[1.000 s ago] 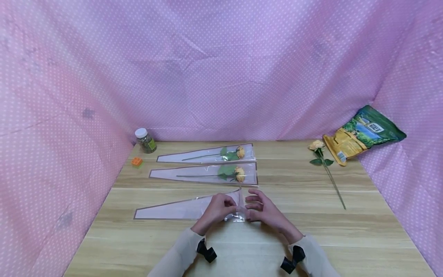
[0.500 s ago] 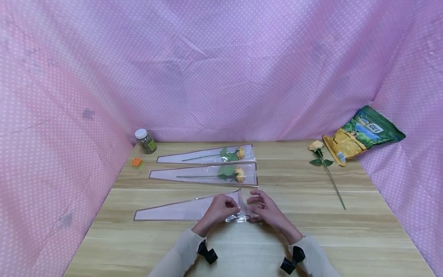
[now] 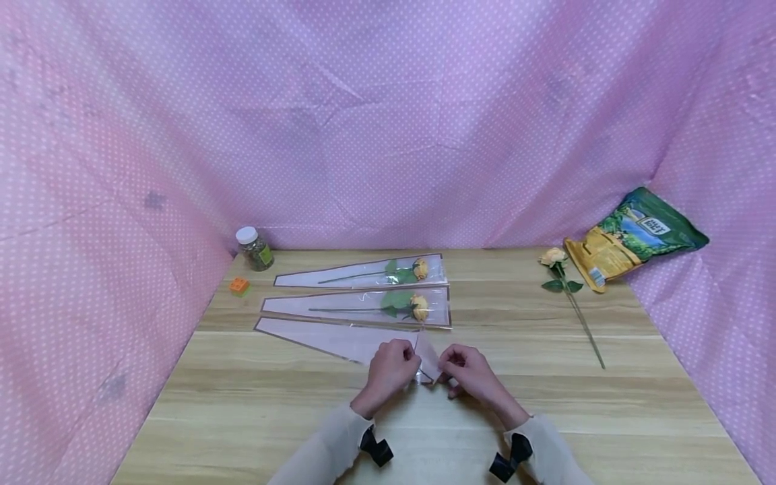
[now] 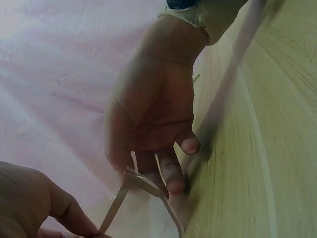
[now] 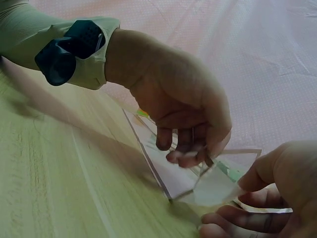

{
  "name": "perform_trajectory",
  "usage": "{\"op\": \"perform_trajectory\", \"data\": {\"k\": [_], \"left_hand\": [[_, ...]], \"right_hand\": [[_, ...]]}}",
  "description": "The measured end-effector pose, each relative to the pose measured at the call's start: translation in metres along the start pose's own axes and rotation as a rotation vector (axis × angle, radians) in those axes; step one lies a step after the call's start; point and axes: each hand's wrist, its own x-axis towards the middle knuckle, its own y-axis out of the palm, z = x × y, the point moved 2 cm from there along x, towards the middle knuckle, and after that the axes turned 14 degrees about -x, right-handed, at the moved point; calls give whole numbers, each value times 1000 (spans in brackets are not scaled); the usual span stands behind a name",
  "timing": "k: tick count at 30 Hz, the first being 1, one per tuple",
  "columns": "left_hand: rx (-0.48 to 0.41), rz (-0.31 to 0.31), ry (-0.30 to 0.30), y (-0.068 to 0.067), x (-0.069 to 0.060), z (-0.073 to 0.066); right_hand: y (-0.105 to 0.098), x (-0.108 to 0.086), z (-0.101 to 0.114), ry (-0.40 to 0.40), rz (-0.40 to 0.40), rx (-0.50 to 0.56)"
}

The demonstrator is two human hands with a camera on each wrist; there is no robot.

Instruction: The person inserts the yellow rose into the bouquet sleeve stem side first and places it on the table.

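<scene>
A long tapered clear flower sleeve [image 3: 339, 340] with a brown border lies in front of me, its wide end to the right. My left hand [image 3: 391, 369] pinches one layer of that wide end. Opposite it, my right hand [image 3: 471, 374] pinches the raised flap [image 3: 428, 357] between thumb and index finger, so the mouth stands parted. In the right wrist view the other fingers of the right hand [image 5: 277, 193] lie loosely bent below the film. Two more sleeves [image 3: 327, 275] lie behind, each with an orange-yellow rose [image 3: 419, 307] inside.
A loose pale rose [image 3: 572, 296] lies at the right, beside a green and yellow snack bag [image 3: 630, 239]. At the back left stands a white-lidded jar [image 3: 257, 249], with an orange and green toy brick [image 3: 239, 285] in front. Pink dotted cloth [image 3: 388, 135] surrounds the table.
The front sleeve has swung, its narrow end moving away from me, close to the middle sleeve. My left hand has shifted slightly right. The right fingers have drawn together on the flap.
</scene>
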Motion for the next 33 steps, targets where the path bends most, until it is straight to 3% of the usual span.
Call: {"op": "perform_trajectory", "data": {"k": [5,14,24,28,33], "left_hand": [[7,-12,21,3,0,-6],[-137,111,-20,12,10,-12],[-319,362,-65,24,24,-1],[-314,397,-51,26,27,2],[-279,393,-35,27,28,3]], "right_hand": [[-2,1,-3,28,-38,-20],[-10,3,-6,80,-92,-101],[-28,3,-8,103,-84,-333],[-30,3,-9,90,-68,-370],[-35,1,-8,45,-33,-366]]}}
